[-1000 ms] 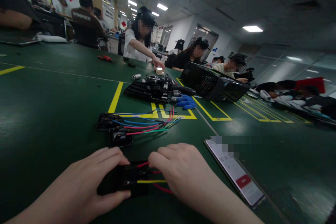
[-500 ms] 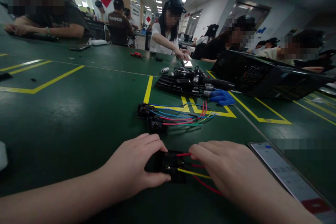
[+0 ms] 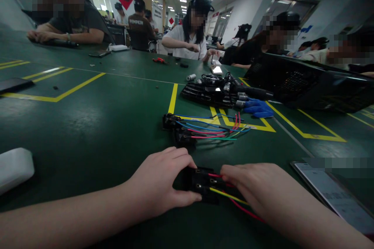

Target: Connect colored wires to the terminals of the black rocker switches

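Thumb and fingers of my left hand (image 3: 166, 181) grip a black wire socket (image 3: 204, 184) by its left end, close to the tabletop. Red wires and a yellow wire (image 3: 228, 194) run out of its right side, and small metal terminals show on its upper face. My right hand (image 3: 257, 186) is closed at the red wires just right of the socket; its fingertips are partly hidden behind the hand. Beyond my hands lie two similar black sockets (image 3: 183, 137), with blue, red and green wires stretching right.
A phone (image 3: 336, 194) lies right of my right hand, and a white rounded object (image 3: 17, 169) at the left. Farther back are a black hand-shaped device (image 3: 207, 95), a blue glove (image 3: 257, 108), red-handled pliers (image 3: 160, 61) and a large black case (image 3: 306, 85). Several people sit around the table.
The view has turned left, so everything sits farther right in it. Both my hands keep their hold on the socket and wires. The person opposite has raised a hand off the lit phone.
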Demonstrator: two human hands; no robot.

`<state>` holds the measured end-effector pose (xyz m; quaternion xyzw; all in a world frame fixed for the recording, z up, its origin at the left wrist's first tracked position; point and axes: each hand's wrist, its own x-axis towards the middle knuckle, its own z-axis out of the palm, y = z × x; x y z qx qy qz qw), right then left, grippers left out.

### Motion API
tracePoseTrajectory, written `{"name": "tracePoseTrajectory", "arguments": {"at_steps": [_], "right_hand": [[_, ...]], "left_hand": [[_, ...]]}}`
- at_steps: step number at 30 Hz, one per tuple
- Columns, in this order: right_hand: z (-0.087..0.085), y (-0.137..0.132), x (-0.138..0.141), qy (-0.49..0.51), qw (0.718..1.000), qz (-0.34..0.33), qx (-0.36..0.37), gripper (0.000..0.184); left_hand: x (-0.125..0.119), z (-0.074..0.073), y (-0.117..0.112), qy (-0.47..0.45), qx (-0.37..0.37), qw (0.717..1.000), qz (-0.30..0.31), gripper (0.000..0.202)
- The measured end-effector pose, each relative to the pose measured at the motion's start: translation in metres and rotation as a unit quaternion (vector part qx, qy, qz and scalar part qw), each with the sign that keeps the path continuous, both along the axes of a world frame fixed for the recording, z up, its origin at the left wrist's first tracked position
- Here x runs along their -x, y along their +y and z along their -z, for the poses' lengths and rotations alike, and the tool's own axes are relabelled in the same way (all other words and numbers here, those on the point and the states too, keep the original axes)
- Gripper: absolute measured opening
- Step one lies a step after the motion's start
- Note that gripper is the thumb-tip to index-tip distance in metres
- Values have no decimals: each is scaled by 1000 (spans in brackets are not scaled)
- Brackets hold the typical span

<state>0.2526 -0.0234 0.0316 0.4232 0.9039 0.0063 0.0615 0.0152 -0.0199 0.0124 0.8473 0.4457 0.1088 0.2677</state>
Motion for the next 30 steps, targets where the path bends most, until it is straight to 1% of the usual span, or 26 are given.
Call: {"name": "tracePoseTrajectory", "arguments": {"at_steps": [2, 4, 8, 11, 13, 15, 17, 19, 21, 23, 24, 26, 28, 30], "right_hand": [[-2, -1, 0, 16, 1000, -9, -13, 21], [-6, -3, 1, 53, 995, -37, -72, 23], [-18, -12, 8, 100, 968, -104, -205, 33], [-22, -15, 11, 101, 955, -127, -249, 36], [-20, -14, 11, 102, 954, -123, -254, 36], [-16, -10, 7, 95, 962, -108, -231, 34], [-10, -6, 3, 79, 978, -79, -178, 30], [-4, -2, 0, 51, 992, -44, -103, 24], [0, 0, -1, 23, 999, -10, -33, 21], [1, 0, 0, 8, 1000, 13, 12, 21], [1, 0, 0, 8, 1000, 17, 18, 21], [-1, -1, 0, 21, 1000, 3, -9, 22], [-5, -4, 0, 51, 996, -26, -75, 22], [-9, -8, 2, 82, 985, -57, -142, 25]], "left_hand": [[0, 1, 0, -4, -4, 1000, 0, 34], [0, 2, 1, -9, -10, 1000, -2, 34], [0, 2, 1, -4, -12, 1000, -1, 34], [0, 2, 1, -6, -15, 1000, -1, 34], [0, 3, 2, -11, -19, 1000, 0, 34], [0, 3, 1, -14, -21, 1000, 0, 35], [0, 4, 1, -16, -20, 1000, 0, 34], [0, 4, 1, -16, -18, 1000, 0, 34], [0, 3, 1, -12, -14, 1000, 3, 33], [0, 2, 1, -8, -13, 1000, 0, 34], [-1, 1, 1, -5, -10, 1000, 1, 33], [-1, 1, 1, -4, -6, 1000, 1, 33], [-1, 1, 1, -6, -7, 1000, 1, 34], [-1, 2, 1, -9, -12, 1000, 1, 34]]}}
